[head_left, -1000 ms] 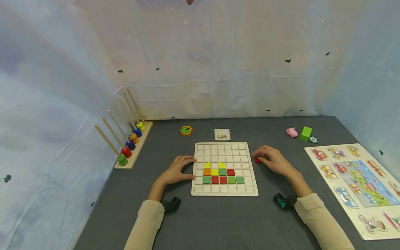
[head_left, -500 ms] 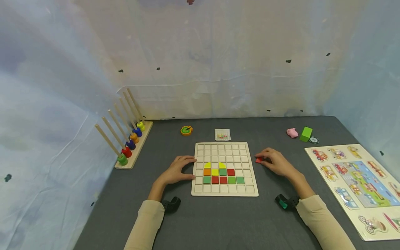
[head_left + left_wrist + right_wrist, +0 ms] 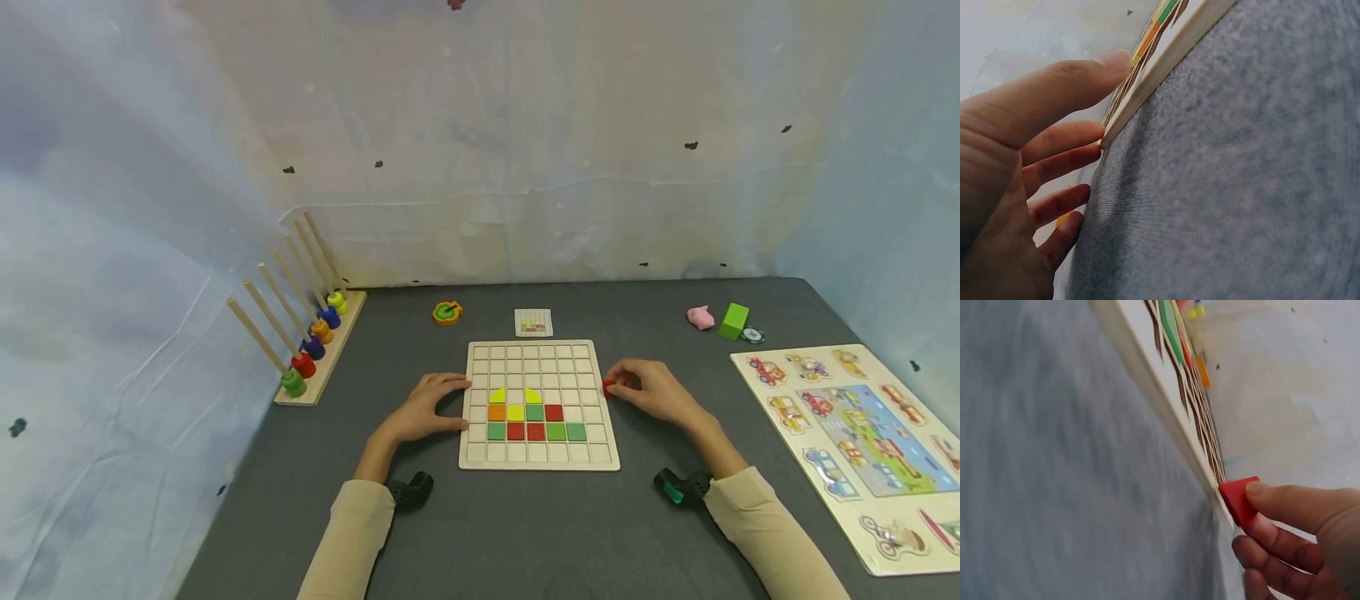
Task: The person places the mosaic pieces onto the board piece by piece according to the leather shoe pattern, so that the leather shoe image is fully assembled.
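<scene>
While the left hand [image 3: 422,410] lies against the left edge of the wooden grid board [image 3: 538,459], its fingers are nearly straight and hold nothing; the left wrist view shows the thumb over the board's rim and the other fingers [image 3: 1060,164] spread at its corner on the grey table [image 3: 525,533]. At the board's right edge, the right hand [image 3: 654,392] pinches a small red tile [image 3: 608,387] between thumb and fingertips, with the other fingers curled beneath; in the right wrist view the tile [image 3: 1239,499] touches or sits just beside the board's rim, and I cannot tell which. On the board lie coloured tiles in 3 rows: 2 yellow pieces [image 3: 515,396] on top, then orange, yellow, green and red, then green, red, red, green and green in the lowest row [image 3: 536,432]. Just behind the board lies a small pattern card [image 3: 533,322], and to its left an orange and green round toy [image 3: 447,312]. A wooden peg rack [image 3: 309,350] with coloured rings stands at the table's left edge. Near the far right lie a pink piece [image 3: 701,317] and a green block [image 3: 733,321], and a vehicle puzzle board [image 3: 855,433] lies at the right edge. Both sleeves are beige.
</scene>
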Available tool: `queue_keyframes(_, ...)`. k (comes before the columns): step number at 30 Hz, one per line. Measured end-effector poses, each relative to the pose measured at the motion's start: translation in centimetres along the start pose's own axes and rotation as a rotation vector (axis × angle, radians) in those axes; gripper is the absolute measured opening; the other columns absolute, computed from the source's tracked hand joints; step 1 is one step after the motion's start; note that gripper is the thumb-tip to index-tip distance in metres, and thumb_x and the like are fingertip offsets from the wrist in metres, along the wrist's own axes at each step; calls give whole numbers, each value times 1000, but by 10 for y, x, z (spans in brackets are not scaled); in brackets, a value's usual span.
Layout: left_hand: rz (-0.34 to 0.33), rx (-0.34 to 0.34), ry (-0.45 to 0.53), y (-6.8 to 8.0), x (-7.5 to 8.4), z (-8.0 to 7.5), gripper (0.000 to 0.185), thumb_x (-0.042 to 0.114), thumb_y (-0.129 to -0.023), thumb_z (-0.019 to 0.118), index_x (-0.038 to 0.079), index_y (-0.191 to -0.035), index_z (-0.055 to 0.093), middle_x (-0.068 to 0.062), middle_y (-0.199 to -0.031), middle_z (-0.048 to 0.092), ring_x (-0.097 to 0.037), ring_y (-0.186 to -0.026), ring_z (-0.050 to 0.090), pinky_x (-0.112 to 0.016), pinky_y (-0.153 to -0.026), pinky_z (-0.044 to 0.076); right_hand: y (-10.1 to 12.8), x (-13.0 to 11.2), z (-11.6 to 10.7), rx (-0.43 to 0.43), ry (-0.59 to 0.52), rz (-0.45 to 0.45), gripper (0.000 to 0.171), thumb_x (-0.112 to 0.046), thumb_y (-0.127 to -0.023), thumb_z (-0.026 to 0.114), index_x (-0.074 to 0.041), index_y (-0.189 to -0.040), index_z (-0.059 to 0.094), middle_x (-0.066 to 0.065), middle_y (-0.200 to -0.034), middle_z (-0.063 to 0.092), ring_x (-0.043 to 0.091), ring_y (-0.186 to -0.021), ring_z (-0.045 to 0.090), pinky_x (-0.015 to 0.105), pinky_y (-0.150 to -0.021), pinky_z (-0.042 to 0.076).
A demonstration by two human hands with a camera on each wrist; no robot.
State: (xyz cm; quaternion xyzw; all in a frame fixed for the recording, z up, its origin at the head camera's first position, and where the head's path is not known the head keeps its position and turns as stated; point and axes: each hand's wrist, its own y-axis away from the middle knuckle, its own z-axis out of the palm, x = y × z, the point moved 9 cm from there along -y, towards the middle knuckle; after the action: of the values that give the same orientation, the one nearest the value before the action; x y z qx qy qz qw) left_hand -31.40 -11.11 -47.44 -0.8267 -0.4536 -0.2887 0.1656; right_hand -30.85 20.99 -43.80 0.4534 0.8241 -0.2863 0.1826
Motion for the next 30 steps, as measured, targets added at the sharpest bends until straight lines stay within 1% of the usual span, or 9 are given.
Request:
queue_keyframes(7, -12, -4, 5, -1, 0, 1, 68, 40, -77, 75, 17, -136, 49, -4, -142, 40, -27, -129, 28, -53, -103, 27, -6, -27, 27, -114, -140, -25, 7, -12, -87, 66, -11, -94, 67, -4, -74, 62, 5, -60, 52, 22, -54, 43)
queue_keyframes(11, -11, -7, 9, -2, 0, 2, 68, 39, -78, 75, 16, -136, 49, -4, -142, 40, -27, -129, 28, -53, -103, 26, -7, -39, 39, -140, -173, -77, 7, -11, -87, 66, -9, -95, 66, -3, -74, 62, 5, -61, 52, 22, -53, 43)
queue_keyframes(14, -11, -9, 9, -2, 1, 2, 68, 40, -78, 74, 16, -136, 49, -4, -142, 40, -27, -129, 28, -53, -103, 26, -7, -44, 43, -118, -170, -119, 7, -10, -87, 66, -8, -93, 66, -4, -73, 61, 4, -61, 52, 22, -54, 43)
queue_keyframes(17, -12, -10, 8, -2, 1, 2, 68, 40, -78, 74, 17, -136, 49, -4, -142, 40, -27, -130, 27, -53, -103, 26, -7, -46, 44, -86, -133, -129, 6, -8, -85, 67, -9, -91, 67, -6, -72, 59, 3, -61, 51, 21, -54, 43)
queue_keyframes(19, -11, -10, 8, -2, 1, 1, 67, 39, -78, 74, 17, -136, 49, -4, -142, 40, -27, -130, 27, -54, -103, 26, -8, -46, 45, -76, -102, -120, 5, -8, -84, 68, -9, -89, 68, -7, -72, 58, 2, -61, 50, 21, -54, 43)
queue_keyframes(21, -9, -10, 9, -2, 1, 1, 67, 39, -78, 74, 16, -136, 49, -4, -142, 40, -27, -131, 27, -54, -103, 26, -8, -45, 46, -76, -78, -107, 4, -9, -84, 68, -9, -89, 68, -8, -72, 58, 2, -61, 50, 21, -55, 43)
queue_keyframes(24, -6, -9, 7, -2, 0, 1, 67, 39, -78, 74, 16, -136, 49, -4, -142, 40, -28, -131, 27, -54, -103, 26, -8, -45, 48, -92, -79, -84, 6, -10, -85, 68, -8, -91, 68, -8, -72, 59, 1, -61, 51, 21, -55, 44)
queue_keyframes(30, -2, -8, 12, -2, 1, 2, 67, 40, -79, 73, 15, -137, 49, -5, -142, 40, -28, -131, 27, -54, -103, 26, -6, -48, 47, -98, -95, -93, 5, -7, -85, 66, -9, -90, 68, -7, -70, 60, 1, -59, 50, 21, -54, 43)
